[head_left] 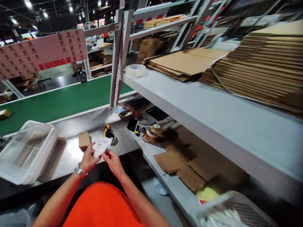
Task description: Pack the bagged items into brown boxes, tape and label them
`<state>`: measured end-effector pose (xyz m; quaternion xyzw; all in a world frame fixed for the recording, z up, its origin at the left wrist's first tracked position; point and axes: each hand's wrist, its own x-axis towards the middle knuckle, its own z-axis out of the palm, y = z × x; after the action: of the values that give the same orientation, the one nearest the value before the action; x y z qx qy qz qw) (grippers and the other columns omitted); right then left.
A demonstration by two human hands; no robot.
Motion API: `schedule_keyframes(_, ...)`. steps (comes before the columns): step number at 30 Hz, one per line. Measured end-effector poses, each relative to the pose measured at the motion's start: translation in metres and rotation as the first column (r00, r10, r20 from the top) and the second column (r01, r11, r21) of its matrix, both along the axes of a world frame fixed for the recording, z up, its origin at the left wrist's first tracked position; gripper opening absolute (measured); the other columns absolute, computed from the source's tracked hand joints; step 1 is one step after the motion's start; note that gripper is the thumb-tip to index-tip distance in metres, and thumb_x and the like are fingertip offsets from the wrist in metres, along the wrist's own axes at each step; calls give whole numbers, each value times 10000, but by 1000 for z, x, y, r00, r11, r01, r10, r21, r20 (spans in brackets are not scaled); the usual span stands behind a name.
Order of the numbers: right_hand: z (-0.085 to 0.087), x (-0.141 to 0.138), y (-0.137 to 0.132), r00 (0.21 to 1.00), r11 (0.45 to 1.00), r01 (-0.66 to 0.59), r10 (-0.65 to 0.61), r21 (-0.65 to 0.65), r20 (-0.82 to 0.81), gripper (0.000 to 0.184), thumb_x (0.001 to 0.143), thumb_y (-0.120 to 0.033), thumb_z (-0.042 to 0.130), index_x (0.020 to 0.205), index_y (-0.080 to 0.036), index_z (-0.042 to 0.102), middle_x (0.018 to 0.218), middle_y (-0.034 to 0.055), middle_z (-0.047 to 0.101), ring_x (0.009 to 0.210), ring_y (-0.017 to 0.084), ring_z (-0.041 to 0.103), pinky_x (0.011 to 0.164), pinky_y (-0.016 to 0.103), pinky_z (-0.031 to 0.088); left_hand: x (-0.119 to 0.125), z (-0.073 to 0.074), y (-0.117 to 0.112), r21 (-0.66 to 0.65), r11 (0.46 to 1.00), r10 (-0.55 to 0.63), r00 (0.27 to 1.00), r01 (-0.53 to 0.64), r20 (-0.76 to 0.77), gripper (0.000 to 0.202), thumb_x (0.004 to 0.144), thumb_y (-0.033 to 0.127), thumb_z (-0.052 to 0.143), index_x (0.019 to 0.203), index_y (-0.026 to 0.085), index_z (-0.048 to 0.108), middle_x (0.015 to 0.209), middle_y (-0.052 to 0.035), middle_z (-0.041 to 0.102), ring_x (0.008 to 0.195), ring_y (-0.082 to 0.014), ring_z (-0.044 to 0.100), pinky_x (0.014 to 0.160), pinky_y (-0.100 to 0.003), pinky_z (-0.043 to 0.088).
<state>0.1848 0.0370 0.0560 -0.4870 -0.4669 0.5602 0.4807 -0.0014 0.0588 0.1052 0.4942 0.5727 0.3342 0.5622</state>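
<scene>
A white printed label [103, 145] is held up over the metal table between both hands. My left hand [88, 159] pinches its lower left edge, a watch on the wrist. At the label's lower right corner, the fingers of my right hand [114, 162] are closed on it. Just behind my left hand stands a small brown cardboard box [84, 140] on the table. A tape dispenser [109, 133], yellow and black, lies behind the label and is partly covered by it. The label's print is too small to read.
A white plastic basket [50, 134] sits tilted at the left, near a green conveyor belt [71, 102]. On the right, a shelf [163, 90] carries a clear tape roll [135, 70] and stacked cardboard [260, 66]. Brown tape rolls [152, 132] and cardboard pieces [169, 161] lie below.
</scene>
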Motion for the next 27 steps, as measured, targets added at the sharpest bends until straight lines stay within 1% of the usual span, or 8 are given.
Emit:
schedule_keyframes(2, -2, 17, -10, 999, 999, 33, -33, -23, 6, 631, 875, -838, 790, 798, -215, 736, 759, 13, 722, 726, 184, 627, 750, 338, 556, 28, -17, -15, -9, 1000, 4, 997, -3, 80, 1213, 610, 414, 1094, 1646, 267, 480, 1153, -129, 850, 1051, -316, 833, 941, -406, 660)
schedule_keyframes(4, -7, 38, -22, 999, 998, 34, -35, -56, -16, 623, 859, -827, 809, 766, -218, 713, 694, -14, 669, 655, 157, 559, 664, 308, 493, 44, -30, -27, -72, 997, 21, 988, -10, 153, 1267, 544, 448, 1122, 1631, 246, 503, 1118, -136, 855, 962, -292, 829, 844, -374, 650)
schedule_keyframes(6, -11, 58, -34, 999, 996, 8, -12, -88, -44, 612, 828, -808, 848, 788, -209, 732, 698, -22, 673, 625, 138, 524, 615, 287, 438, 55, -41, -38, -205, 978, 14, 975, 33, 222, 1115, 504, 503, 1131, 1469, 206, 659, 1032, -137, 859, 830, -253, 805, 706, -320, 606)
schedule_keyframes(8, -16, 74, -46, 997, 992, -22, 13, -122, -73, 615, 791, -798, 888, 775, -201, 738, 680, -29, 667, 605, 124, 506, 593, 275, 404, 67, -51, -49, -332, 937, -11, 958, 110, 286, 834, 494, 544, 1128, 1164, 173, 799, 956, -142, 853, 707, -203, 755, 585, -274, 529)
schedule_keyframes(11, -23, 91, -65, 986, 978, -35, 0, -207, -164, 646, 746, -821, 916, 766, -195, 757, 674, -22, 679, 630, 131, 563, 608, 268, 437, 90, -62, -65, -406, 908, 34, 946, 105, 322, 627, 480, 503, 1137, 896, 143, 836, 872, -147, 838, 627, -161, 711, 512, -244, 471)
schedule_keyframes(17, -32, 113, -103, 917, 921, 14, -166, -388, -361, 693, 669, -809, 994, 978, -198, 884, 982, 98, 854, 885, 218, 757, 742, 314, 599, 127, -60, -79, -346, 928, 220, 954, -140, 205, 530, 584, 402, 1119, 915, 78, 861, 871, -168, 857, 688, -205, 779, 541, -234, 545)
schedule_keyframes(21, -33, 120, -114, 901, 911, 47, -216, -410, -376, 696, 601, -780, 1047, 952, -197, 895, 963, 103, 861, 918, 238, 779, 773, 336, 631, 136, -55, -86, -338, 927, 240, 949, -161, 206, 449, 643, 335, 1099, 913, 67, 860, 877, -178, 865, 689, -215, 794, 546, -240, 569)
schedule_keyframes(27, -31, 122, -116, 904, 918, 64, -220, -392, -368, 679, 606, -767, 1046, 944, -197, 897, 941, 87, 861, 915, 234, 791, 751, 320, 638, 142, -50, -91, -324, 934, 230, 948, -152, 219, 373, 684, 284, 1071, 897, 67, 854, 838, -170, 860, 681, -226, 806, 565, -253, 598)
